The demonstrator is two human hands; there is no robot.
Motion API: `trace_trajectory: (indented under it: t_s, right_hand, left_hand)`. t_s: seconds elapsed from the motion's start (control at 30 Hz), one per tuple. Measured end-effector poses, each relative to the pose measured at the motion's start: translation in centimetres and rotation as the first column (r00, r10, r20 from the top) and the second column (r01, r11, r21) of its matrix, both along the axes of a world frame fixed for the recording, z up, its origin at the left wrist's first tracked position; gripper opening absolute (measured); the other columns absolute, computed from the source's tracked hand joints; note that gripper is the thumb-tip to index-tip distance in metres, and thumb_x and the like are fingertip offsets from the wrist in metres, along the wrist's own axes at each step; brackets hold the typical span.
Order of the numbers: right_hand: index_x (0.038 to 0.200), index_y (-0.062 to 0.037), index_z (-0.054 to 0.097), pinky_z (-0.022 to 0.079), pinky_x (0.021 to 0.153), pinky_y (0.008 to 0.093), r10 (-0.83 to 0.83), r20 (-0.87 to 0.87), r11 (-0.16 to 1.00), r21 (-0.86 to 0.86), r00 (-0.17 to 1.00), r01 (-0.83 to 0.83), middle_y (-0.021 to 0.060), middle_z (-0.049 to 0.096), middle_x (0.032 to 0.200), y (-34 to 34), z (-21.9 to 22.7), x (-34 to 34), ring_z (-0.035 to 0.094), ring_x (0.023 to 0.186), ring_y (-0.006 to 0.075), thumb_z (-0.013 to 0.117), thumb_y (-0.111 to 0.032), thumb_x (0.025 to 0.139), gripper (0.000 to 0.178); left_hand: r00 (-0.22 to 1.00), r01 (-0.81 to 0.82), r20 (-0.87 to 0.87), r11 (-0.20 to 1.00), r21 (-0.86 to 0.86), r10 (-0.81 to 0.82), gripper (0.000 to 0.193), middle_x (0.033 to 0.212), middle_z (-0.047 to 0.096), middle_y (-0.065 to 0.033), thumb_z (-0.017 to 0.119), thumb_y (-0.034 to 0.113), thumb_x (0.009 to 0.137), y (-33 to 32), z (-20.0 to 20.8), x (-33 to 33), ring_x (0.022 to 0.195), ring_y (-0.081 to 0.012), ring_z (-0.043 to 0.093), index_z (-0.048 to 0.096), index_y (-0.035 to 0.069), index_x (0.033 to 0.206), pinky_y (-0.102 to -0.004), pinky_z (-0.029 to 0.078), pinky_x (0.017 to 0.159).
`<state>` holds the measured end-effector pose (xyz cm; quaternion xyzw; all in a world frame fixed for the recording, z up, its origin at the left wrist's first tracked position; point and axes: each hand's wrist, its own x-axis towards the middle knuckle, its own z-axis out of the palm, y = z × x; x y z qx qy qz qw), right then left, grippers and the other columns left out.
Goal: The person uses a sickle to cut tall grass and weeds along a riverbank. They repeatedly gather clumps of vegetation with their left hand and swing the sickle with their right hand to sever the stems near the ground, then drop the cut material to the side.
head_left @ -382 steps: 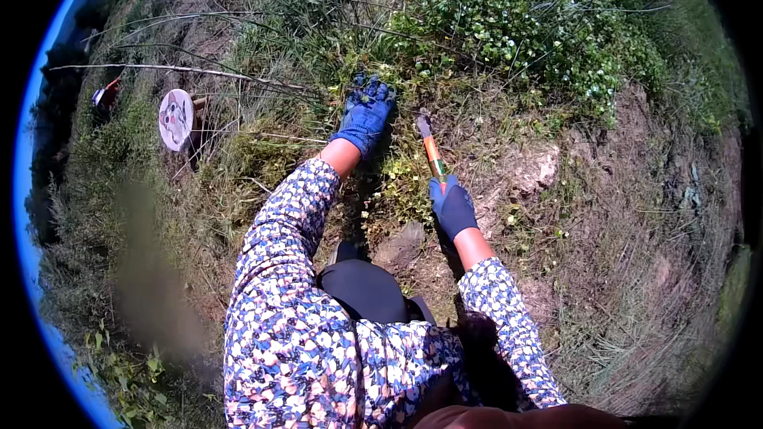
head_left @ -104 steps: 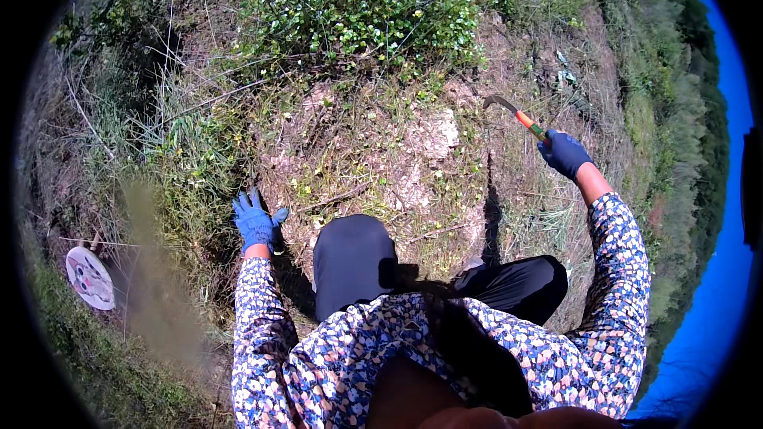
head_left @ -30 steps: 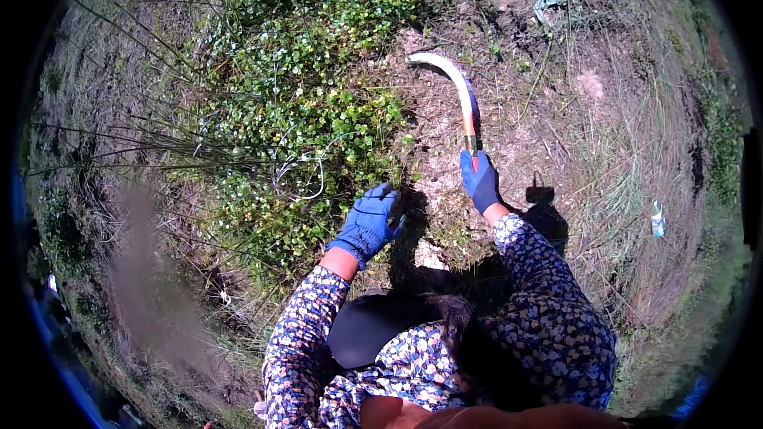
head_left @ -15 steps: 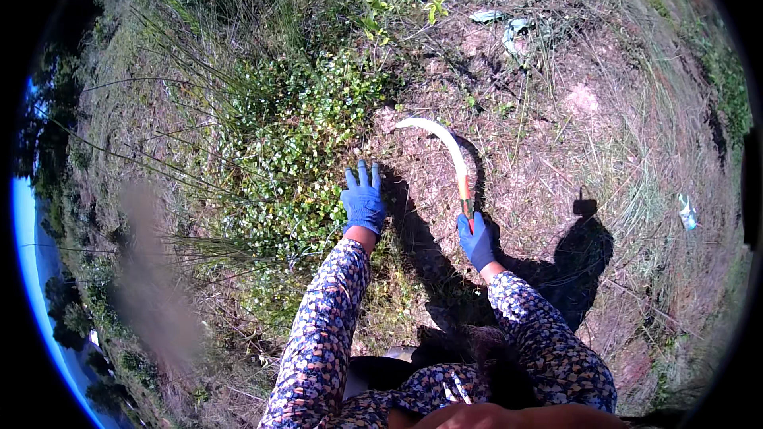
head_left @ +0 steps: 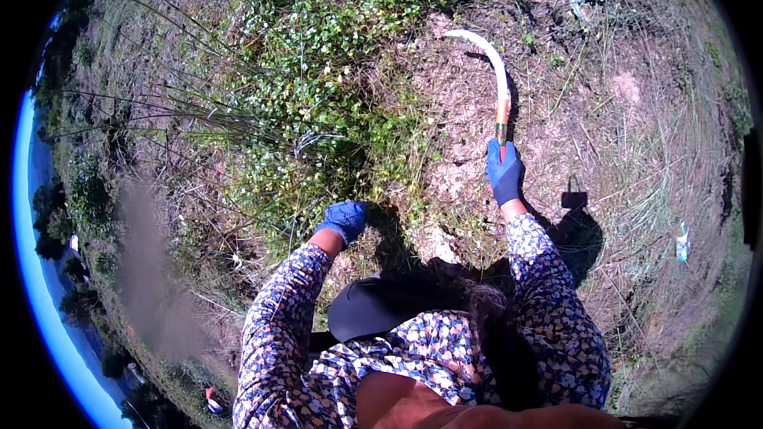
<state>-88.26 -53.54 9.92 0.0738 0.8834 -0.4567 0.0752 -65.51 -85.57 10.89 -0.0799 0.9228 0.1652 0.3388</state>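
My right hand [head_left: 504, 173], in a blue glove, is wrapped round the orange-red handle of a sickle [head_left: 501, 79]. The sickle's pale curved blade points away from me, its tip bending left over the bare soil. My left hand [head_left: 345, 221], also gloved in blue, is closed at the near edge of a patch of low leafy plants [head_left: 318, 111]. Its fingers curl under, so whatever they may hold is hidden. Green weeds [head_left: 397, 143] grow between the two hands.
Long thin grass stalks [head_left: 191, 107] lean out on the left. Crumpled pale green scraps [head_left: 586, 0] lie far right, and a small whitish wrapper [head_left: 682, 241] lies at the right. My shadow [head_left: 579, 238] falls on dry ground. A black rounded thing [head_left: 369, 308] is below my hands.
My left hand has gone from spread fingers to closed and is nearer my body. The sickle, in my right hand, sits higher and further right in view. The whole view has shifted.
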Motion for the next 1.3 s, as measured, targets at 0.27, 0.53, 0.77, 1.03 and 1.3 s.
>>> trace_trajectory:
  t_s: [0.27, 0.53, 0.77, 1.03, 1.3]
  right_hand:
    - [0.099, -0.0048, 0.057, 0.044, 0.053, 0.0363, 0.255, 0.097, 0.965, 0.031, 0.962, -0.259, 0.0096, 0.059, 0.068, 0.7, 4.0, 0.7, 0.057, 0.057, 0.0211, 0.059, -0.034, 0.095, 0.03]
    - [0.098, -0.0011, 0.056, 0.047, 0.056, 0.0467, 0.472, 0.193, 0.745, 0.435, 0.86, -0.506, 0.0211, 0.064, 0.073, 5.4, 7.7, 8.7, 0.063, 0.066, 0.0403, 0.058, -0.04, 0.093, 0.039]
    - [0.099, -0.0016, 0.053, 0.048, 0.054, 0.0378, 0.558, 0.152, 0.788, 0.209, 0.816, -0.578, 0.0094, 0.06, 0.069, 10.8, 9.8, 12.0, 0.059, 0.059, 0.021, 0.059, -0.035, 0.094, 0.034]
    - [0.103, -0.0016, 0.058, 0.047, 0.062, 0.042, 0.667, 0.207, 0.727, 0.029, 0.716, -0.686, 0.0203, 0.065, 0.08, -8.1, 6.4, -2.1, 0.062, 0.069, 0.0346, 0.058, -0.038, 0.093, 0.038]
    - [0.105, -0.0045, 0.056, 0.049, 0.063, 0.0481, 0.65, 0.305, 0.615, 0.327, 0.696, -0.718, 0.0213, 0.067, 0.082, -5.6, 4.3, 1.9, 0.065, 0.074, 0.0394, 0.058, -0.038, 0.093, 0.036]
  left_hand:
    - [0.885, 0.073, -0.441, 0.98, -0.186, -0.15, 0.075, 0.139, 0.046, -0.0168, 0.068, 0.048, 0.079, 5.3, 7.4, -3.5, 0.12, -0.0361, 0.05, 0.042, 0.012, 0.14, -0.0458, 0.048, 0.086]
    - [0.907, -0.32, -0.332, 0.935, -0.151, 0.257, 0.052, 0.129, 0.055, -0.0225, 0.049, 0.014, 0.089, 4.9, -0.1, -11.6, 0.105, -0.0408, 0.061, 0.043, 0.008, 0.139, -0.0462, 0.054, 0.076]
    - [0.954, -0.182, -0.252, 0.982, -0.043, 0.165, 0.028, 0.095, 0.069, -0.0183, 0.043, 0.024, 0.095, 2.1, 1.8, -6.0, 0.086, -0.0388, 0.068, 0.065, 0.009, 0.101, -0.0484, 0.054, 0.073]
    - [0.858, -0.066, -0.513, 0.985, -0.159, -0.026, 0.015, 0.089, 0.062, -0.0084, 0.054, 0.023, 0.089, 2.1, 6.9, -5.4, 0.085, -0.0274, 0.064, 0.063, 0.014, 0.097, -0.0403, 0.053, 0.068]
    - [0.801, -0.377, -0.575, 0.887, -0.267, 0.167, 0.04, 0.12, 0.059, -0.0165, 0.046, 0.012, 0.089, -4.9, 3.2, -13.9, 0.112, -0.0325, 0.057, 0.054, 0.008, 0.127, -0.043, 0.05, 0.085]
